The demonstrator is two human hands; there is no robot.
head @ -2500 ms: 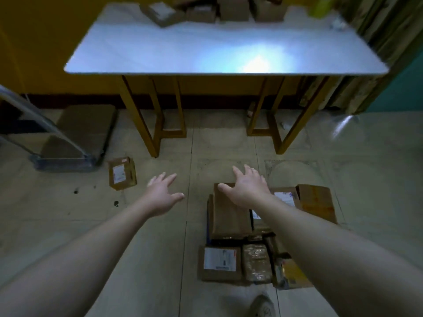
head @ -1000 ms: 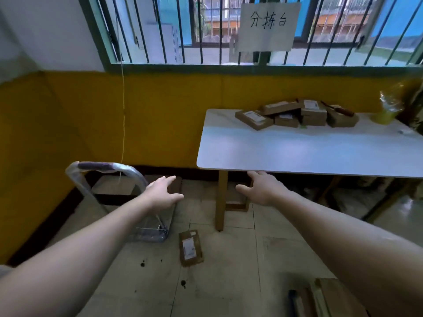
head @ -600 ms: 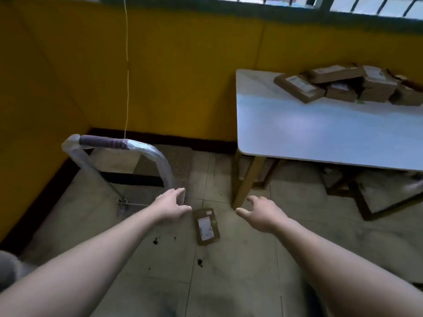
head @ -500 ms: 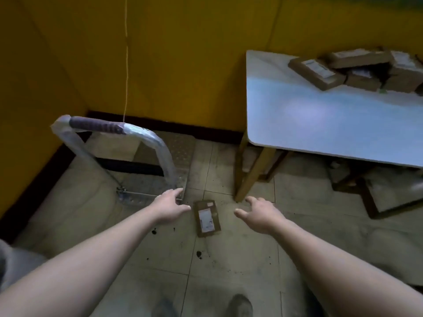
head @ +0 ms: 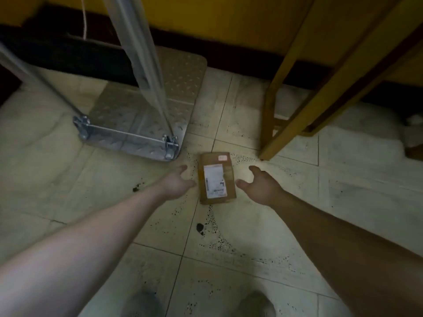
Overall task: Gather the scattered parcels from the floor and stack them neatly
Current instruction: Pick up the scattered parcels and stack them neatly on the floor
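A small brown cardboard parcel (head: 217,178) with a white shipping label lies flat on the tiled floor in the middle of the head view. My left hand (head: 177,183) hovers just to its left, fingers spread and empty. On the parcel's right, my right hand (head: 261,185) is likewise open, thumb pointing toward the box. Neither hand touches the parcel; a narrow gap shows on each side.
A metal platform trolley (head: 146,110) with a wrapped handle bar stands just left and beyond the parcel. A wooden table leg (head: 269,124) lands on the floor right of the parcel. The yellow wall with dark skirting lies behind. My two shoes (head: 256,303) show at the bottom edge.
The view has dropped down close to the floor and the table top has left the frame. Both hands have come down to flank the parcel on its two sides.
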